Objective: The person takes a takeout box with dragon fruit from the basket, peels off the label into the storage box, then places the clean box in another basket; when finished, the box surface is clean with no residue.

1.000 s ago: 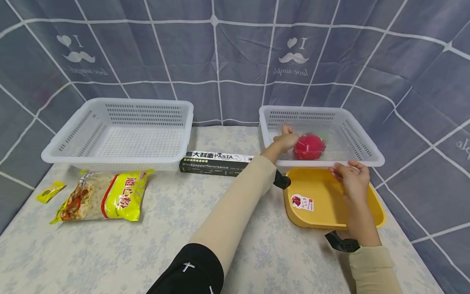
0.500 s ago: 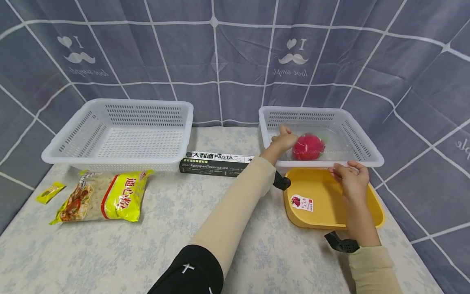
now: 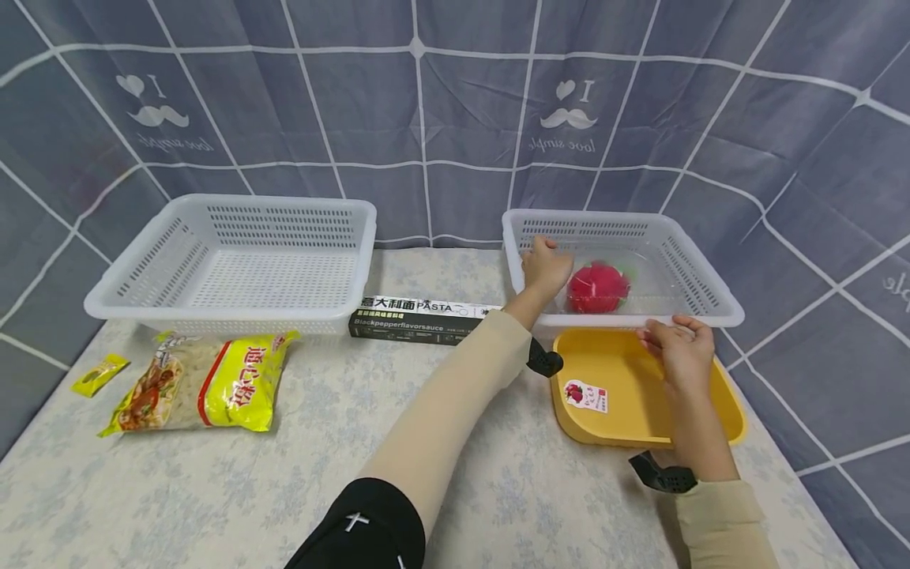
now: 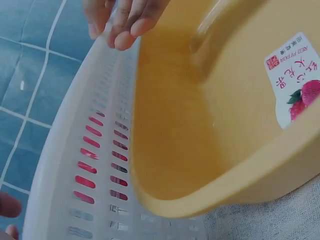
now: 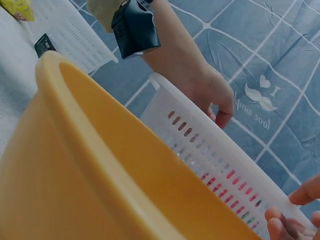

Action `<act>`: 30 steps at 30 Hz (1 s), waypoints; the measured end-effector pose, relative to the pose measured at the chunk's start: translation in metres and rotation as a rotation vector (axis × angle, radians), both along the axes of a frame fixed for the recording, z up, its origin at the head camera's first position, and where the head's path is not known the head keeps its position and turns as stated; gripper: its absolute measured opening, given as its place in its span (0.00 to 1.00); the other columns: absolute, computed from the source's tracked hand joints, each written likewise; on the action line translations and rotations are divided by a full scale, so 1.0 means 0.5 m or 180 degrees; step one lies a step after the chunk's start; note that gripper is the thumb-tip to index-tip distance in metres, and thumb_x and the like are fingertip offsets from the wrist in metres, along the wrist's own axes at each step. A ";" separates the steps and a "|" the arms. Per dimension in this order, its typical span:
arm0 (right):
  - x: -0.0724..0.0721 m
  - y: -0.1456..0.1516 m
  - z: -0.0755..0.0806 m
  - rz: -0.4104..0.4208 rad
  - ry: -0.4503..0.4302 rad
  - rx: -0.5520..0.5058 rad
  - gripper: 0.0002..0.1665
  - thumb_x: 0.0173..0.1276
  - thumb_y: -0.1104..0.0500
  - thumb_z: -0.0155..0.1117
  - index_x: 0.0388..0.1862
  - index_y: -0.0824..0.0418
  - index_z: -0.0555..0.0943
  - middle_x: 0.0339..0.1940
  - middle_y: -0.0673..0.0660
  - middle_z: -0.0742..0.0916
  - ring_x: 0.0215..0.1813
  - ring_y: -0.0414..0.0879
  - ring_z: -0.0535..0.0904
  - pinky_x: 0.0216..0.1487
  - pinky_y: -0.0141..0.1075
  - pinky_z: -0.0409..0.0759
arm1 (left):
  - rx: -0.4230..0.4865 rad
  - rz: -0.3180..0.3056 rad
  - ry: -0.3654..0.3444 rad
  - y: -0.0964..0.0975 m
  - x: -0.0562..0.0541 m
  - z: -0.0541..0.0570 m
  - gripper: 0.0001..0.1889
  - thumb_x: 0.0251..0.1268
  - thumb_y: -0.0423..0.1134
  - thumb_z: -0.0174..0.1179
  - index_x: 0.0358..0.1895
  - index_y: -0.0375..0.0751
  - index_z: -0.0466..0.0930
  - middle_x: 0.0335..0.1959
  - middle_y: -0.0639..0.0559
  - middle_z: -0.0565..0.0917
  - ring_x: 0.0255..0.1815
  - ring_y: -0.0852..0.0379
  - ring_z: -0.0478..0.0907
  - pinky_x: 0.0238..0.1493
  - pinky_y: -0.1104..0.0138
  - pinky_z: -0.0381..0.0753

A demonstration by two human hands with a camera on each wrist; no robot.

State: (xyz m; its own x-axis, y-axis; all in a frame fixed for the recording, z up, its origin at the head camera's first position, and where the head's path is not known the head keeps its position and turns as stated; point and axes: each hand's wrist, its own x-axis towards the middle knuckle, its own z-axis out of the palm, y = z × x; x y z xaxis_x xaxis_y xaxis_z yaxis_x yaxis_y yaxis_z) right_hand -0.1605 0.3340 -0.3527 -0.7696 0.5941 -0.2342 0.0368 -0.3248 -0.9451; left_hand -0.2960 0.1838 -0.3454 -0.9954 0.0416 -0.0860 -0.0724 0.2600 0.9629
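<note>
In the head view my left hand (image 3: 546,267) reaches over the near rim of the small white basket (image 3: 711,312), just left of a red dragon fruit (image 3: 599,288). A clear plastic tray or cover shows around the fruit. The left fingertips point down into the basket and are mostly hidden, so I cannot tell whether they hold anything. My right hand (image 3: 686,348) pinches the basket's near rim, with thumb and fingers on either side of it in the right wrist view. Beneath that arm sits a yellow plastic bin (image 3: 633,387) with a dragon-fruit sticker (image 4: 296,80).
A larger white basket (image 3: 277,273) stands at the back left. Before it lie a yellow bag of rice noodles (image 3: 206,381) and a small yellow packet (image 3: 100,374). A black pasta box (image 3: 419,320) lies between the baskets. A grey-blue checked curtain (image 3: 462,103) hangs behind.
My left hand has shifted slightly left and away from the dragon fruit. The right hand keeps its pinch on the basket rim, and the baskets, bin and packages have stayed put.
</note>
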 end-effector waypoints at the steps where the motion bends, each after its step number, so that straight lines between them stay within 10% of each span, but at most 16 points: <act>1: 0.000 0.001 0.001 0.0014 -0.0017 0.0002 0.24 0.64 0.71 0.64 0.47 0.54 0.62 0.24 0.52 0.83 0.21 0.41 0.83 0.26 0.28 0.82 | 0.0053 0.0069 0.0070 0.000 -0.001 0.000 0.12 0.61 0.37 0.57 0.45 0.48 0.66 0.44 0.49 0.67 0.46 0.51 0.66 0.40 0.65 0.69; 11: 0.010 0.001 0.008 0.0172 -0.0307 0.0152 0.17 0.67 0.65 0.64 0.45 0.52 0.67 0.25 0.51 0.82 0.15 0.41 0.76 0.20 0.29 0.81 | 0.0302 0.0191 0.0281 -0.013 0.009 0.015 0.11 0.62 0.36 0.59 0.44 0.45 0.69 0.38 0.50 0.71 0.34 0.56 0.67 0.35 0.68 0.68; 22: 0.027 -0.020 0.035 0.0434 -0.0141 0.0211 0.16 0.66 0.63 0.66 0.45 0.57 0.69 0.20 0.50 0.77 0.15 0.40 0.70 0.19 0.26 0.77 | 0.0332 -0.0795 0.0883 -0.076 0.053 0.014 0.14 0.62 0.33 0.57 0.50 0.37 0.68 0.44 0.44 0.74 0.45 0.53 0.76 0.42 0.70 0.74; 30: 0.044 -0.059 0.057 0.0860 0.0190 0.0051 0.10 0.65 0.64 0.67 0.41 0.56 0.74 0.23 0.51 0.80 0.20 0.40 0.75 0.25 0.27 0.80 | 0.0694 -0.0801 0.0505 -0.139 0.095 0.025 0.13 0.61 0.32 0.55 0.49 0.40 0.67 0.40 0.49 0.76 0.40 0.55 0.76 0.35 0.73 0.74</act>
